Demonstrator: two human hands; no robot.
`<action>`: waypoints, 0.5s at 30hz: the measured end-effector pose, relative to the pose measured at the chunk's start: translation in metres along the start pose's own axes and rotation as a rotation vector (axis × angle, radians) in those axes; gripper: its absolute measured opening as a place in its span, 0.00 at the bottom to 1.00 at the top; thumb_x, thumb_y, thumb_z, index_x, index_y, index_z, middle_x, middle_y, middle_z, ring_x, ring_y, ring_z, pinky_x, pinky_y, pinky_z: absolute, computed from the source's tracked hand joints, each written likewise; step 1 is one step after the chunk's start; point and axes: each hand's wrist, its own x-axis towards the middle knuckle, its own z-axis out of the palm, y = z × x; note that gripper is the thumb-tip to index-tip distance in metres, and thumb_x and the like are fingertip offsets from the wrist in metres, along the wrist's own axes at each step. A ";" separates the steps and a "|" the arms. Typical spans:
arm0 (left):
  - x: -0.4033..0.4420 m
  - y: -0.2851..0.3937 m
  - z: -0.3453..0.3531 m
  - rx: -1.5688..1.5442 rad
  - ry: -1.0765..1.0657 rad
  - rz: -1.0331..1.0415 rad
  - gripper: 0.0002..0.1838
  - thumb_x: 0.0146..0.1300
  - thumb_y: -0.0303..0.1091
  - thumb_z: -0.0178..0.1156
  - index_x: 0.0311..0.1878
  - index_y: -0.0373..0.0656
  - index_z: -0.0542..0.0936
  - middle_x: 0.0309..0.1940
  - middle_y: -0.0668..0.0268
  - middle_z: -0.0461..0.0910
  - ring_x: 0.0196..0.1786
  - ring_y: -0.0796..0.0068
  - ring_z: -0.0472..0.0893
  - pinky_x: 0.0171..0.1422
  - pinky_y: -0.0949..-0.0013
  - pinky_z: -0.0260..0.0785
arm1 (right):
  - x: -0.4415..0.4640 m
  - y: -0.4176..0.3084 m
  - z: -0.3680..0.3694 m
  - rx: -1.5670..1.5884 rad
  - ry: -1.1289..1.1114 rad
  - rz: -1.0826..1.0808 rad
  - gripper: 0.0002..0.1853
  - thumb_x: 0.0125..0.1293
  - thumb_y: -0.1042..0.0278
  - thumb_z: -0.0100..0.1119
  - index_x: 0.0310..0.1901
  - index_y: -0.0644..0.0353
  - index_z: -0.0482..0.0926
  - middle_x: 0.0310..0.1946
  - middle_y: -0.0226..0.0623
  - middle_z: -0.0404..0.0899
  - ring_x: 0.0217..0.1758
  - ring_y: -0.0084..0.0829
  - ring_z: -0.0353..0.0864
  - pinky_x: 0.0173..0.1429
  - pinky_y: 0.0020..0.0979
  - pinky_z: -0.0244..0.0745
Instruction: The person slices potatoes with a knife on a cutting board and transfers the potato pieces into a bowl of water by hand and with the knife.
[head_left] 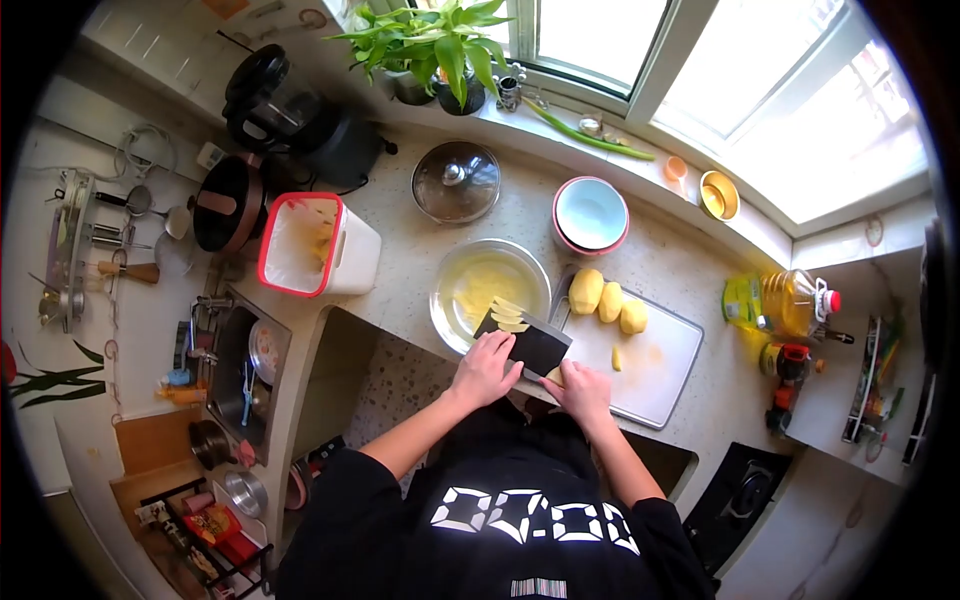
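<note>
My right hand [582,392] is closed around the handle of a dark-bladed cleaver [541,348]. Its blade is tilted over the near right rim of a clear bowl [437,300]. Pale potato slices [508,314] lie along the far left end of the blade. My left hand [484,370] rests against the blade's left side, with fingers stretched and thumb apart. Inside the bowl are more cut potato pieces [484,290], seemingly in water. To the right, a cutting board [660,370] carries peeled potatoes [610,302] and one small cut piece [616,358].
Behind the bowl are a glass lid [455,182] and stacked bowls [592,213]. A red-rimmed white bin [350,250] stands left, near the sink [238,400]. An oil bottle [790,303] is at the right. Plants [440,50] line the windowsill.
</note>
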 end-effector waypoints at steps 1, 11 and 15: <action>0.000 -0.003 0.001 0.002 0.004 -0.006 0.26 0.68 0.43 0.64 0.60 0.29 0.79 0.58 0.49 0.78 0.62 0.47 0.78 0.71 0.52 0.70 | 0.002 -0.002 0.000 -0.018 -0.013 -0.005 0.27 0.60 0.36 0.71 0.31 0.55 0.77 0.23 0.36 0.82 0.26 0.40 0.85 0.29 0.39 0.77; 0.012 -0.031 0.011 -0.001 0.058 -0.066 0.26 0.70 0.46 0.62 0.58 0.30 0.80 0.56 0.49 0.79 0.58 0.48 0.78 0.68 0.52 0.71 | 0.007 -0.011 0.003 -0.041 -0.071 -0.027 0.26 0.61 0.36 0.70 0.32 0.55 0.79 0.23 0.36 0.82 0.26 0.41 0.86 0.31 0.41 0.79; 0.024 -0.046 0.008 0.041 -0.026 -0.099 0.27 0.72 0.46 0.61 0.61 0.30 0.78 0.61 0.47 0.78 0.64 0.46 0.76 0.72 0.51 0.68 | 0.004 -0.012 0.007 -0.025 -0.052 -0.058 0.27 0.60 0.36 0.71 0.29 0.54 0.76 0.22 0.36 0.81 0.24 0.41 0.84 0.29 0.40 0.77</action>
